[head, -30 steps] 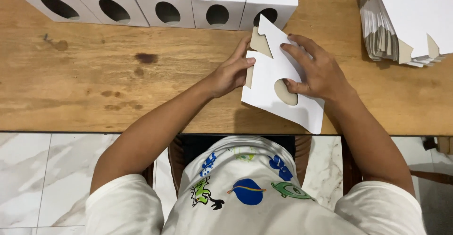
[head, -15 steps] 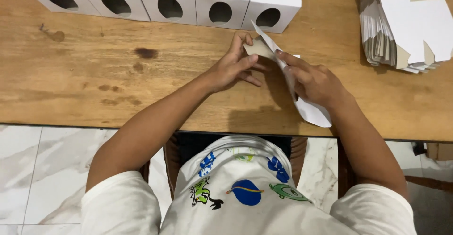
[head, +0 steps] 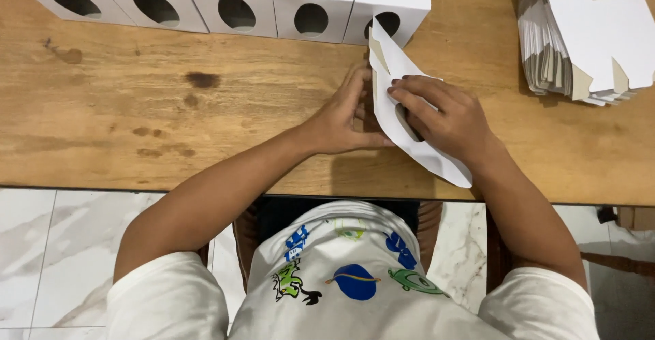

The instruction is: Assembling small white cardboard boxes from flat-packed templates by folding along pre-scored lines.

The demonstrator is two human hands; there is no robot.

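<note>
- Both hands on the white box blank (head: 409,142) near the table's (head: 136,122) front edge: my right hand (head: 443,118) lies over it, fingers spread flat across the oval cutout, pinning the panel.
- Left hand (head: 344,118) presses its side against the blank's left edge, fingers straight, probably bracing a fold.
- One flap stands up, tilted.
- Forearms angle inward from the body.
- Beyond, a row of folded white boxes (head: 273,6); far right, a stack of flat blanks (head: 587,40).
</note>
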